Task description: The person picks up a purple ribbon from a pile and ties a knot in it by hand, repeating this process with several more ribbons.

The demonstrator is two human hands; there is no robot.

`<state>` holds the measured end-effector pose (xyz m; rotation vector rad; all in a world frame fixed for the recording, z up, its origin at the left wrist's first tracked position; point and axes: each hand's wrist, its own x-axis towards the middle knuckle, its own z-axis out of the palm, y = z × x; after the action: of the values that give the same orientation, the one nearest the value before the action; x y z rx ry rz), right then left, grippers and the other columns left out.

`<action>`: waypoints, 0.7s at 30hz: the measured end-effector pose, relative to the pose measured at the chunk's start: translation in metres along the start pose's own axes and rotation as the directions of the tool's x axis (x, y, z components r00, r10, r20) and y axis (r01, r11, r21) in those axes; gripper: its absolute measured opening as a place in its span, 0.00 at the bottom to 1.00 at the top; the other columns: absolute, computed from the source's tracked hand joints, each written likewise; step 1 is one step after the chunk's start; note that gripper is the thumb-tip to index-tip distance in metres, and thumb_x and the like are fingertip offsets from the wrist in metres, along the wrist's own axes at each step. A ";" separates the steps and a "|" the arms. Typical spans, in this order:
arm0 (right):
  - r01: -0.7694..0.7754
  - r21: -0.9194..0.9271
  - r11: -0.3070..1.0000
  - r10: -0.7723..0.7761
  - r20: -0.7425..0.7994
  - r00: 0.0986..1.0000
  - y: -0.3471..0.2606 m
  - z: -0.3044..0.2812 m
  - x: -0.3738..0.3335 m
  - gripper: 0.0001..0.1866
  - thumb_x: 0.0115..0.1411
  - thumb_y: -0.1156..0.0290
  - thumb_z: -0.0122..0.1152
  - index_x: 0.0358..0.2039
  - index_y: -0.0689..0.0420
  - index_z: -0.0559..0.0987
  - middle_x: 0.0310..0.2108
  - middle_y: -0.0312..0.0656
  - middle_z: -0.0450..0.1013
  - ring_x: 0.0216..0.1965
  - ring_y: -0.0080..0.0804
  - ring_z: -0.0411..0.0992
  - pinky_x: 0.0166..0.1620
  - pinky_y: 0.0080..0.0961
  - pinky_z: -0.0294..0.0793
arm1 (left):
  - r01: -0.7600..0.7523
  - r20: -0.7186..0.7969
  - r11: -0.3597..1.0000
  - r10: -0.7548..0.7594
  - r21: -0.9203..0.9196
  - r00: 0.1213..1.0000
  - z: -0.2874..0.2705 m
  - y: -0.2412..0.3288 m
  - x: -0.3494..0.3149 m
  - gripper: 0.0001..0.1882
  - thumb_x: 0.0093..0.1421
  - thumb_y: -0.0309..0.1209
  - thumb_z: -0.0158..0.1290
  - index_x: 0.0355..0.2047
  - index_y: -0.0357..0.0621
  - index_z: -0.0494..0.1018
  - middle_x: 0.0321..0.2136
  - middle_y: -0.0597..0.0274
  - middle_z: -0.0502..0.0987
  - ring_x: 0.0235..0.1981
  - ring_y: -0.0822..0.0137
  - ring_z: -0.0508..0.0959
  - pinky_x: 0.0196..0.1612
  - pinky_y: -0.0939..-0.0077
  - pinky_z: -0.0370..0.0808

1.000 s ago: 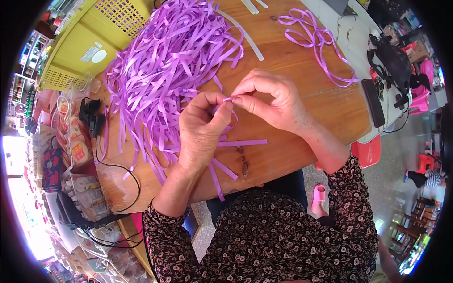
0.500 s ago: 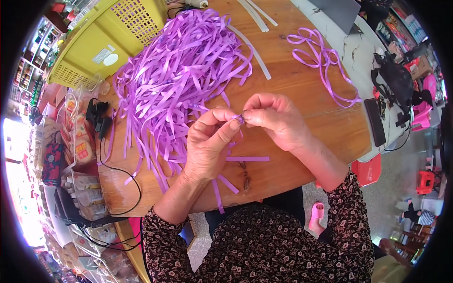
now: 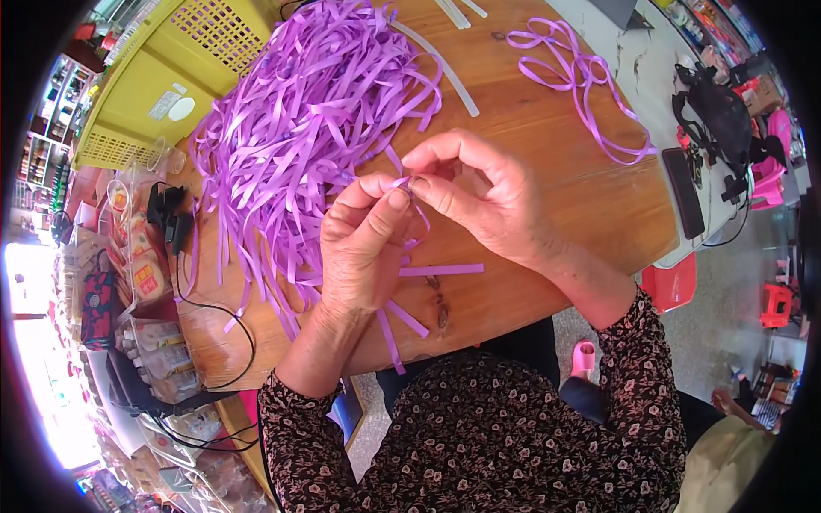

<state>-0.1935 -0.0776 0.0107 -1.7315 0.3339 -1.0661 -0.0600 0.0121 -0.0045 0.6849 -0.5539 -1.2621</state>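
Over the wooden table, my left hand (image 3: 361,244) pinches a narrow purple ribbon (image 3: 400,183) between thumb and forefinger. Only a short bit of it shows at the fingertips, and a thin loop hangs below. My right hand (image 3: 487,198) is beside it, thumb tip against the ribbon at the pinch and forefinger lifted apart from the thumb. Whether its other fingers touch the ribbon is hidden. A large heap of purple ribbons (image 3: 299,128) lies just beyond my left hand. Several loose ribbon ends (image 3: 440,270) stretch out beneath my hands and toward the table's near edge.
A yellow plastic basket (image 3: 162,94) stands far left, behind the heap. Another loose purple ribbon (image 3: 590,94) lies far right, near a dark phone (image 3: 682,192). Clear strips (image 3: 445,64) lie beyond the heap. A black cable (image 3: 244,321) loops over the table's left side.
My right forefinger has lifted away from its thumb, opening a gap. My left hand keeps its pinch on the ribbon. The whole view has shifted slightly.
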 end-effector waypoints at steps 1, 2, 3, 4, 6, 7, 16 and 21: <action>-0.003 -0.001 1.000 0.003 -0.001 1.000 -0.001 -0.001 0.001 0.06 0.57 0.79 0.59 0.36 0.62 0.76 0.30 0.34 0.73 0.34 0.19 0.70 0.37 0.16 0.70 | 0.004 0.047 1.000 -0.003 -0.019 0.999 -0.003 -0.001 0.001 0.04 0.60 0.24 0.52 0.36 0.41 0.73 0.23 0.69 0.72 0.21 0.77 0.64 0.28 0.80 0.64; 0.078 -0.048 0.996 -0.078 0.017 0.997 -0.002 -0.002 0.001 0.06 0.56 0.80 0.59 0.36 0.62 0.76 0.30 0.36 0.73 0.34 0.21 0.71 0.37 0.18 0.70 | 0.008 0.094 0.999 -0.005 -0.039 0.996 -0.004 -0.001 0.001 0.04 0.60 0.24 0.52 0.36 0.41 0.73 0.24 0.68 0.72 0.22 0.78 0.65 0.28 0.80 0.65; 0.160 -0.093 0.983 -0.157 0.040 0.987 -0.004 -0.003 0.002 0.06 0.55 0.81 0.60 0.35 0.63 0.76 0.30 0.38 0.73 0.34 0.23 0.72 0.37 0.19 0.71 | 0.011 0.094 0.999 -0.007 -0.040 0.996 -0.002 0.000 0.001 0.04 0.60 0.24 0.52 0.36 0.41 0.73 0.24 0.68 0.72 0.22 0.78 0.65 0.28 0.80 0.65; 0.155 -0.092 0.984 -0.152 0.039 0.988 -0.003 -0.004 0.002 0.06 0.55 0.81 0.60 0.35 0.63 0.76 0.30 0.38 0.73 0.34 0.23 0.72 0.37 0.19 0.71 | -0.007 0.081 0.999 0.010 -0.038 0.997 0.000 0.001 0.000 0.04 0.60 0.24 0.52 0.36 0.41 0.73 0.24 0.68 0.72 0.22 0.78 0.65 0.29 0.80 0.65; 0.182 -0.076 0.980 -0.177 0.075 0.981 -0.002 -0.004 0.001 0.06 0.54 0.82 0.61 0.34 0.62 0.77 0.30 0.40 0.74 0.33 0.26 0.73 0.37 0.19 0.71 | -0.022 0.066 0.999 0.024 -0.037 0.998 0.000 0.002 -0.002 0.04 0.60 0.24 0.52 0.36 0.41 0.73 0.24 0.68 0.72 0.22 0.78 0.65 0.29 0.80 0.65; 0.180 -0.076 0.981 -0.175 0.075 0.982 -0.003 -0.005 0.001 0.06 0.54 0.82 0.61 0.34 0.62 0.77 0.30 0.40 0.74 0.33 0.26 0.73 0.37 0.19 0.71 | -0.026 0.081 0.999 0.029 -0.038 0.996 -0.001 0.002 -0.001 0.04 0.60 0.24 0.52 0.36 0.41 0.73 0.24 0.68 0.72 0.22 0.78 0.65 0.29 0.80 0.65; 0.212 -0.159 0.964 -0.191 0.132 0.973 -0.007 -0.013 0.004 0.07 0.50 0.83 0.63 0.31 0.61 0.79 0.27 0.37 0.74 0.30 0.25 0.71 0.32 0.20 0.69 | 0.000 0.054 1.000 -0.001 0.025 0.999 0.000 0.004 -0.005 0.04 0.60 0.23 0.53 0.36 0.40 0.74 0.24 0.69 0.73 0.22 0.78 0.64 0.27 0.82 0.63; 0.303 -0.221 0.927 -0.281 0.126 0.951 -0.010 -0.014 0.003 0.06 0.48 0.84 0.62 0.27 0.60 0.77 0.26 0.36 0.72 0.29 0.23 0.68 0.32 0.20 0.67 | 0.055 0.046 0.998 -0.056 0.024 0.997 -0.001 0.002 -0.003 0.05 0.59 0.24 0.54 0.36 0.39 0.74 0.24 0.69 0.73 0.22 0.79 0.64 0.26 0.84 0.61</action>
<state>-0.2055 -0.0833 0.0219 -2.0876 0.1505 -1.1914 -0.0589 0.0158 -0.0042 0.6955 -0.5923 -1.3284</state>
